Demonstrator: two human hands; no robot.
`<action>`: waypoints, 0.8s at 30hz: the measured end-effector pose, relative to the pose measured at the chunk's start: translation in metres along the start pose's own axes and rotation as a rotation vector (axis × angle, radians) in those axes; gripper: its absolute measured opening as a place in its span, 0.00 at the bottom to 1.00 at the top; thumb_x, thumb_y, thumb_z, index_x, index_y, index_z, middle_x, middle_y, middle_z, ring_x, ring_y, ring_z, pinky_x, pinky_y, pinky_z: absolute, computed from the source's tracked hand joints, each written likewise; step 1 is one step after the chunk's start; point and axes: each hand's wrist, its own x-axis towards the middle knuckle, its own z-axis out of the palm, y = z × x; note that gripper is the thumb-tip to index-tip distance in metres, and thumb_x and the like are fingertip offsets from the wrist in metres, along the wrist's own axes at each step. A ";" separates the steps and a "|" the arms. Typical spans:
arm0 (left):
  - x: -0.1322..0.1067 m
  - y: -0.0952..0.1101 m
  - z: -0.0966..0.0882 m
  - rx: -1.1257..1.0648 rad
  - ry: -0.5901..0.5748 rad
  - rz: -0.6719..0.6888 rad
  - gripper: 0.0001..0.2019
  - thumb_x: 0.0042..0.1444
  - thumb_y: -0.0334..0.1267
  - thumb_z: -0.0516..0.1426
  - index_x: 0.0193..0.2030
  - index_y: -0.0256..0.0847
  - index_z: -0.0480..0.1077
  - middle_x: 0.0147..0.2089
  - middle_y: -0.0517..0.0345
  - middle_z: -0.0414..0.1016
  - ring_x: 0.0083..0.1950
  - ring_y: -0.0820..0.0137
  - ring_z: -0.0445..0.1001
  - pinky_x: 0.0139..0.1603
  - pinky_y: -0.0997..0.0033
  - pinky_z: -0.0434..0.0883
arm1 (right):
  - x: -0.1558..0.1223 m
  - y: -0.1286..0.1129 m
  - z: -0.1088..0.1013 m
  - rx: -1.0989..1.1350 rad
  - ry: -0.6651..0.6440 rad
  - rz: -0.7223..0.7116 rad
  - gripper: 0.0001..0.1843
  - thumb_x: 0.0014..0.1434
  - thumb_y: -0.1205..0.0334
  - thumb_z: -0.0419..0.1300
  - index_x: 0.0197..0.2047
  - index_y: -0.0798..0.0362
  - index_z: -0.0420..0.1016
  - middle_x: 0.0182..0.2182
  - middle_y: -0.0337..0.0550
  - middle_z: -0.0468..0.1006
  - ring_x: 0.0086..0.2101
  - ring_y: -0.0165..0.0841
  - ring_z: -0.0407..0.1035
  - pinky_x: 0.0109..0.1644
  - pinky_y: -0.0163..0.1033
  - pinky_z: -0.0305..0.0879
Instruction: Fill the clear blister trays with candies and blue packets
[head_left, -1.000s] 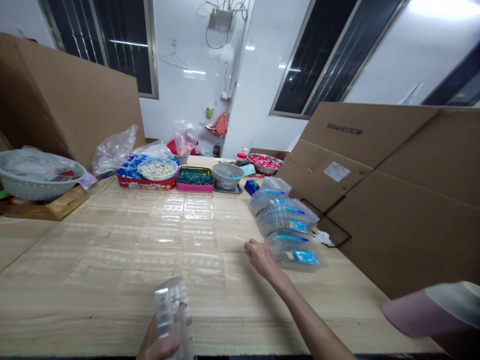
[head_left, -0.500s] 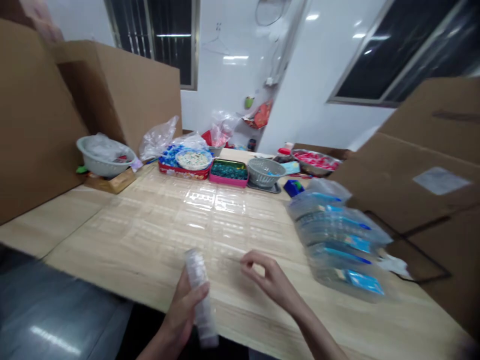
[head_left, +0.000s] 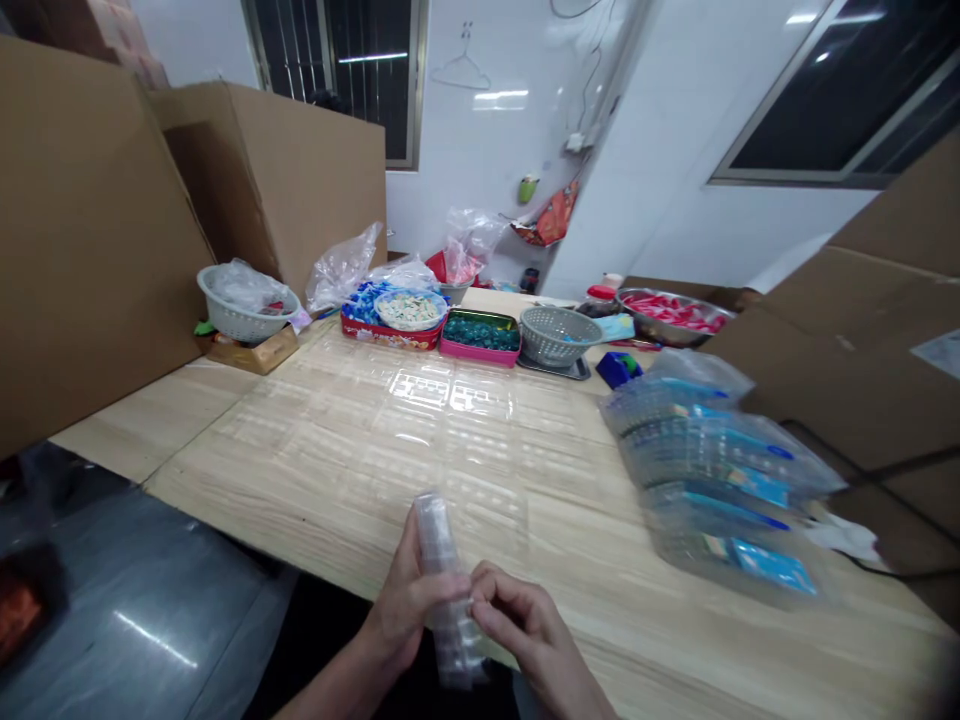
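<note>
My left hand (head_left: pixel 409 605) is wrapped round a stack of clear plastic trays (head_left: pixel 435 530), held on edge above the table's front edge. Against the stack's right side, my right hand (head_left: pixel 517 615) has thumb and forefinger pinched together at the edge of the trays. Whether a single tray is between those fingertips is too small to tell. Beyond both hands, several clear plastic trays (head_left: pixel 480 440) lie flat in rows on the wooden table (head_left: pixel 360 520), shining under the lights.
Filled clear bags with blue items (head_left: pixel 735 500) are piled at right. Along the back stand a red tin (head_left: pixel 390 335), a pink box of teal pieces (head_left: pixel 480 335), a grey basket (head_left: pixel 559 335) and a metal bowl (head_left: pixel 667 315). Cardboard boxes (head_left: pixel 300 180) rise at left.
My right hand has moved left from above the table to the stack's side, its fingers now pinched there. The view has turned slightly left.
</note>
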 end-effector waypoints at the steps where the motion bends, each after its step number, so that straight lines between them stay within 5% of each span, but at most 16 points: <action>1: -0.001 0.000 0.001 0.000 -0.005 -0.005 0.28 0.34 0.35 0.66 0.47 0.40 0.69 0.33 0.57 0.71 0.37 0.65 0.68 0.36 0.69 0.65 | -0.003 0.000 0.000 0.002 0.026 0.006 0.18 0.59 0.47 0.58 0.26 0.53 0.66 0.27 0.38 0.63 0.30 0.31 0.58 0.34 0.34 0.56; 7: -0.006 -0.011 0.004 -0.042 -0.023 -0.079 0.26 0.37 0.37 0.64 0.48 0.40 0.70 0.38 0.53 0.76 0.43 0.58 0.73 0.44 0.61 0.69 | -0.030 -0.003 -0.031 -0.082 0.266 -0.031 0.17 0.61 0.47 0.54 0.29 0.51 0.64 0.32 0.41 0.67 0.36 0.34 0.63 0.42 0.37 0.60; 10: -0.008 -0.021 0.002 -0.039 -0.026 -0.194 0.26 0.37 0.38 0.65 0.47 0.39 0.71 0.43 0.50 0.76 0.49 0.55 0.72 0.51 0.58 0.67 | -0.047 -0.005 -0.074 -0.082 0.417 0.019 0.18 0.59 0.44 0.55 0.30 0.52 0.66 0.34 0.43 0.71 0.40 0.38 0.66 0.45 0.40 0.61; 14: -0.009 -0.030 0.002 0.004 -0.036 -0.286 0.29 0.36 0.40 0.66 0.50 0.40 0.70 0.47 0.50 0.76 0.51 0.55 0.71 0.53 0.57 0.65 | -0.063 -0.006 -0.146 -0.123 0.392 0.170 0.21 0.55 0.42 0.57 0.26 0.52 0.63 0.26 0.41 0.71 0.30 0.35 0.67 0.38 0.41 0.63; 17: -0.011 -0.031 0.006 0.025 -0.017 -0.304 0.30 0.36 0.42 0.66 0.50 0.39 0.70 0.46 0.49 0.77 0.51 0.55 0.71 0.53 0.57 0.65 | -0.064 0.000 -0.184 -0.377 0.425 0.250 0.21 0.53 0.40 0.54 0.25 0.51 0.61 0.23 0.41 0.70 0.27 0.36 0.65 0.34 0.42 0.62; 21: -0.011 -0.031 0.005 0.033 0.028 -0.305 0.32 0.33 0.43 0.67 0.49 0.39 0.70 0.44 0.48 0.78 0.51 0.56 0.72 0.52 0.60 0.66 | -0.064 0.010 -0.182 -0.990 0.672 0.026 0.16 0.56 0.46 0.53 0.33 0.51 0.66 0.33 0.48 0.73 0.37 0.41 0.68 0.42 0.45 0.62; 24: -0.006 -0.031 0.001 0.030 0.035 -0.341 0.34 0.34 0.44 0.67 0.52 0.38 0.68 0.44 0.47 0.78 0.47 0.57 0.74 0.48 0.61 0.67 | -0.066 0.022 -0.150 -1.227 0.505 -0.034 0.11 0.57 0.53 0.57 0.35 0.51 0.67 0.35 0.47 0.73 0.38 0.39 0.67 0.42 0.42 0.61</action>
